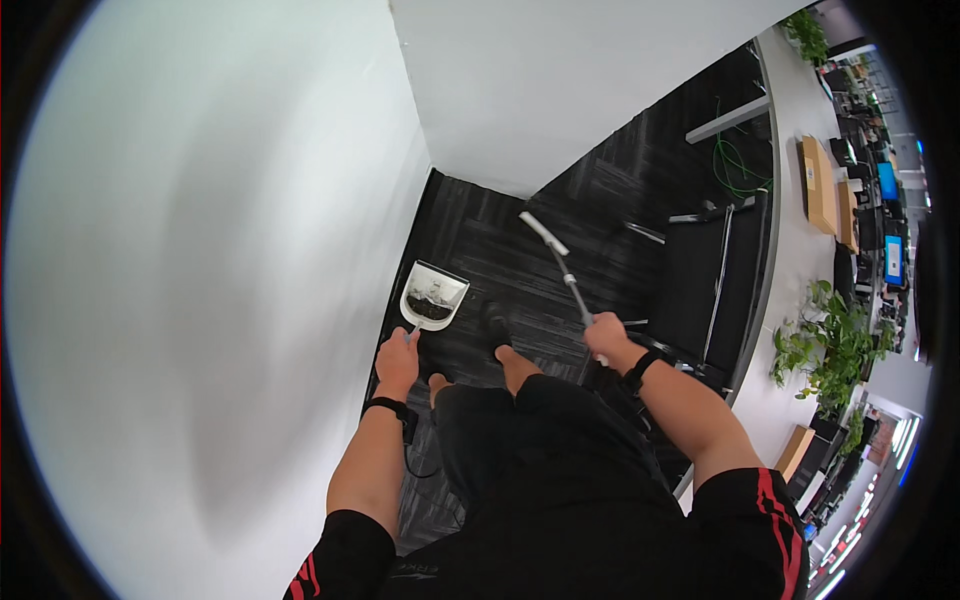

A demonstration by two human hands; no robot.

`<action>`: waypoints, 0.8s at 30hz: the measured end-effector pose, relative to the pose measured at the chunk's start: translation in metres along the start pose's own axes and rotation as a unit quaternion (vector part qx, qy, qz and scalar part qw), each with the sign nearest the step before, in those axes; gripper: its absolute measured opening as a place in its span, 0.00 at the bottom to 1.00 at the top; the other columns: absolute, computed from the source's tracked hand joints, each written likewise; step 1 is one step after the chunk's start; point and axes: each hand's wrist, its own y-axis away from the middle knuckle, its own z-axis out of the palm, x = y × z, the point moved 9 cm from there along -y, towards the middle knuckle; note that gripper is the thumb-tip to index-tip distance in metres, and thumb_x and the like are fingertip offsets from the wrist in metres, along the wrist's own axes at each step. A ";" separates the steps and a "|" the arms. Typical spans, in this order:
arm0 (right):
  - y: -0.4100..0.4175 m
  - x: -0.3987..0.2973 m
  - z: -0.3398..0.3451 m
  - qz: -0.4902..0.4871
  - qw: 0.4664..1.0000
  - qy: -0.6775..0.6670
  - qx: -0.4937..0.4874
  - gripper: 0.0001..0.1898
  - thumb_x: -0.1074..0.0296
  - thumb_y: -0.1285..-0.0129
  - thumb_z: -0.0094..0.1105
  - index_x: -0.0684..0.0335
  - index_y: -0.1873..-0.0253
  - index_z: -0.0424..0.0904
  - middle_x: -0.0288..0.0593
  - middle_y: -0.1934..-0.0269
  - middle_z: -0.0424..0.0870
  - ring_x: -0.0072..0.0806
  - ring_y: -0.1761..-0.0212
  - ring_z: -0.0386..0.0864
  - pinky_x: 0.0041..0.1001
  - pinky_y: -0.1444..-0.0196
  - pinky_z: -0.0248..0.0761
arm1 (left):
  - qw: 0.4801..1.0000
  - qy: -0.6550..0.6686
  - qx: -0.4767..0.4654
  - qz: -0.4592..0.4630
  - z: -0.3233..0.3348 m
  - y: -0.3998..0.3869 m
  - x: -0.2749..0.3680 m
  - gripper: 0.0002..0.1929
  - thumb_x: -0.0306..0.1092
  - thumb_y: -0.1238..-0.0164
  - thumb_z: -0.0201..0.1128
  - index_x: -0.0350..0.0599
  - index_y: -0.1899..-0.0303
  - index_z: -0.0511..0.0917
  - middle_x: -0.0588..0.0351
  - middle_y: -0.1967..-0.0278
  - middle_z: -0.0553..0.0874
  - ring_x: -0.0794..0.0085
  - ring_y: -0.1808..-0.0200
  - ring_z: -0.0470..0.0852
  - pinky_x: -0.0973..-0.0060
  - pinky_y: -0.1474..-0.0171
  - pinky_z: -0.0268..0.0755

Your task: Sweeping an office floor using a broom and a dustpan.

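Observation:
My left hand [397, 361] grips the handle of a white dustpan [455, 289] close to the left wall. Dark debris and greyish fluff [429, 306] lie inside its pan. Ahead and to the right, my right hand [609, 341] is closed around the grey handle of a long-handled sweeping tool [576, 295]. Its narrow white head [543, 232] points toward the wall corner; whether it carries bristles or a rubber blade I cannot tell. The head is apart from the dustpan, and contact with the floor is unclear.
White walls [262, 262] meet at a corner ahead. Dark patterned carpet [480, 225] covers the floor. On the right are a black chair [694, 277], a long desk [787, 262] with plants [829, 349] and cardboard boxes [819, 184], and a green cable [727, 161] below.

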 end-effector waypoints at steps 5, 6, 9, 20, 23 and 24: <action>-0.092 0.019 -0.027 -0.044 0.982 0.184 -0.023 0.08 0.73 0.33 0.61 0.68 0.58 0.90 0.52 0.67 0.91 0.44 0.65 0.93 0.41 0.65 0.83 | 1.000 0.008 -0.020 -0.017 0.002 0.000 0.003 0.20 0.52 0.14 0.59 0.42 0.56 0.80 0.38 0.64 0.90 0.34 0.57 0.89 0.42 0.56 0.79; -0.100 0.009 -0.027 -0.059 0.975 0.212 -0.035 0.10 0.72 0.32 0.60 0.72 0.57 0.89 0.56 0.65 0.92 0.47 0.62 0.94 0.42 0.61 0.84 | 1.000 0.005 -0.021 -0.018 0.003 0.001 0.005 0.20 0.52 0.14 0.59 0.42 0.56 0.80 0.38 0.64 0.90 0.34 0.57 0.89 0.42 0.56 0.79; -0.080 -0.051 0.018 -0.206 0.878 0.423 -0.086 0.13 0.70 0.33 0.61 0.75 0.57 0.89 0.62 0.59 0.93 0.53 0.52 0.94 0.43 0.51 0.86 | 0.999 0.001 -0.025 -0.024 0.006 0.003 0.012 0.20 0.52 0.14 0.59 0.42 0.57 0.80 0.38 0.64 0.90 0.34 0.58 0.88 0.42 0.56 0.78; 0.052 -0.009 -0.001 0.009 0.989 -0.068 -0.134 0.14 0.75 0.32 0.59 0.76 0.47 0.85 0.59 0.64 0.89 0.49 0.69 0.90 0.44 0.68 0.81 | 0.999 0.006 -0.030 -0.029 0.017 0.000 0.024 0.20 0.52 0.15 0.61 0.41 0.57 0.81 0.37 0.65 0.89 0.33 0.57 0.87 0.43 0.55 0.76; 0.039 0.008 -0.025 0.034 0.995 -0.051 -0.079 0.14 0.75 0.33 0.59 0.76 0.47 0.85 0.60 0.63 0.89 0.49 0.68 0.91 0.43 0.67 0.81 | 0.999 -0.001 -0.037 -0.031 0.018 0.001 0.023 0.20 0.53 0.14 0.58 0.43 0.57 0.79 0.39 0.64 0.90 0.34 0.56 0.88 0.42 0.56 0.77; 0.028 0.008 -0.033 0.027 0.998 -0.003 -0.048 0.14 0.74 0.33 0.59 0.77 0.48 0.86 0.61 0.61 0.91 0.50 0.65 0.92 0.43 0.65 0.83 | 0.999 0.003 -0.029 -0.028 0.017 0.000 0.023 0.20 0.53 0.14 0.58 0.43 0.57 0.79 0.39 0.64 0.90 0.34 0.56 0.88 0.42 0.56 0.77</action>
